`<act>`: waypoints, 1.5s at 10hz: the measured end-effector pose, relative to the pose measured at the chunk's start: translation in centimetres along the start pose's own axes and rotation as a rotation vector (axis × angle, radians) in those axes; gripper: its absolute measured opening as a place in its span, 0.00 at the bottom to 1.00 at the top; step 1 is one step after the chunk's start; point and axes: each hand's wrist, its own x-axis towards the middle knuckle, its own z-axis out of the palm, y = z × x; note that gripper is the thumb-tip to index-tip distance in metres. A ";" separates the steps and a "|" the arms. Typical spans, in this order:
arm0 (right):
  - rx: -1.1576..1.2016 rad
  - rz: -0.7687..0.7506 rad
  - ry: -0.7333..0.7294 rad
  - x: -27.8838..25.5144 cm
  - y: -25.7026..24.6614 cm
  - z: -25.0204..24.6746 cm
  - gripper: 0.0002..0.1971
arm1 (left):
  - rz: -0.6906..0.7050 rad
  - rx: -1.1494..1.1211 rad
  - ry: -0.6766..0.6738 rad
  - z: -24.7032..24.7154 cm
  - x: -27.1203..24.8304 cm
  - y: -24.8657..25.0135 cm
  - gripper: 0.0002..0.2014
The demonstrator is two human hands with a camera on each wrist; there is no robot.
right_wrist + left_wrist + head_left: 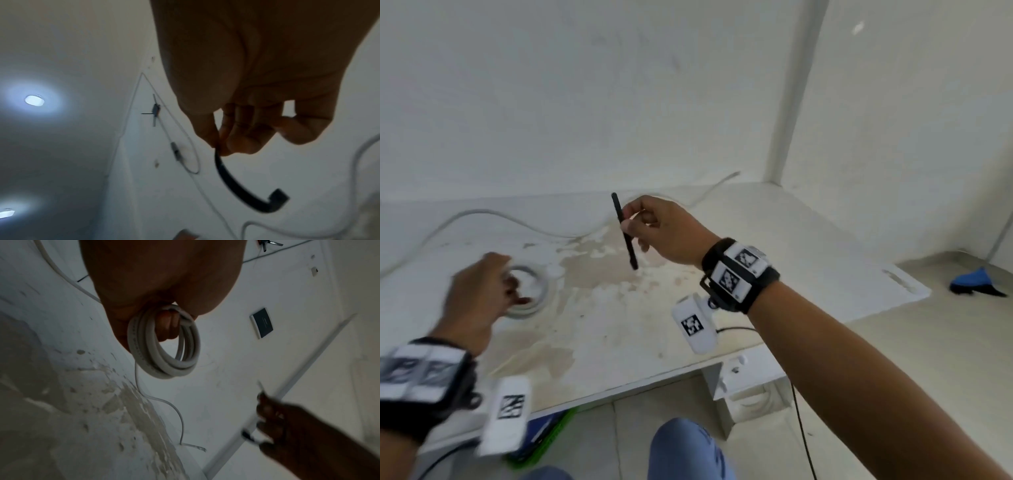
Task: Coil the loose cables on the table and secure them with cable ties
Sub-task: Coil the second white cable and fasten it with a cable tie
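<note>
A white cable wound into a small coil [532,291] hangs from my left hand [482,291], just above the worn white table [808,246]. In the left wrist view my fingers pass through the coil [164,345] and grip it, and a thin white tail [176,412] trails from it onto the table. My right hand [654,229] is raised over the table's middle and pinches a black cable tie [625,233] near its middle, held almost upright. The right wrist view shows the tie [242,190] curving out from between my fingertips.
A long loose white cable [482,216] runs along the table's back by the wall. The table's front edge [640,383] is close to my knees [688,448]. A blue object [976,281] lies on the floor at right. A green item [544,435] sits under the table.
</note>
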 end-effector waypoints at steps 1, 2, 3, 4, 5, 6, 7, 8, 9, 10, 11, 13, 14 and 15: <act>0.084 -0.171 -0.139 -0.9 -3.3 3.6 0.06 | 0.173 0.123 -0.058 3.6 -12.6 7.1 0.09; 0.106 -0.283 -0.186 -1.4 -4.4 5.8 0.08 | 0.138 0.146 0.076 2.1 -10.0 7.0 0.14; 0.087 -0.334 -0.162 -1.1 -4.2 7.0 0.08 | 0.135 0.154 0.088 1.7 -10.7 7.7 0.13; 0.097 -0.320 -0.125 -0.5 -3.6 7.7 0.07 | 0.115 0.169 0.061 1.2 -10.7 7.6 0.12; 0.115 -0.300 -0.088 -0.1 -3.4 8.3 0.06 | 0.148 0.179 0.070 1.2 -11.1 7.7 0.12; 0.135 -0.297 -0.088 0.2 -3.3 8.9 0.05 | 0.152 0.204 0.064 1.4 -11.2 7.7 0.11; 0.082 -0.365 -0.066 0.1 -3.1 9.6 0.03 | 0.159 0.177 0.053 1.7 -11.2 7.4 0.13; 0.023 -0.426 -0.030 -0.1 -2.7 10.2 0.04 | 0.152 0.168 0.074 1.6 -11.2 7.2 0.14; -0.038 -0.502 0.006 -0.3 -2.2 10.5 0.05 | 0.135 0.141 0.093 1.2 -11.0 7.1 0.15; -0.069 -0.556 0.053 -0.4 -1.7 10.8 0.05 | 0.140 0.123 0.094 1.2 -11.2 7.1 0.17; 0.006 -0.510 0.049 -0.5 -1.6 11.1 0.05 | 0.189 0.129 0.059 1.4 -11.4 7.2 0.16; 0.278 -0.247 0.085 -0.1 -2.3 11.2 0.04 | 0.307 0.259 0.005 1.5 -11.7 7.2 0.16; 0.395 -0.063 0.052 0.4 -2.4 11.1 0.11 | 0.378 0.319 -0.045 1.7 -12.2 7.2 0.13; 0.507 0.103 0.008 0.6 -2.7 11.0 0.17 | 0.429 0.373 -0.063 1.7 -12.3 7.1 0.11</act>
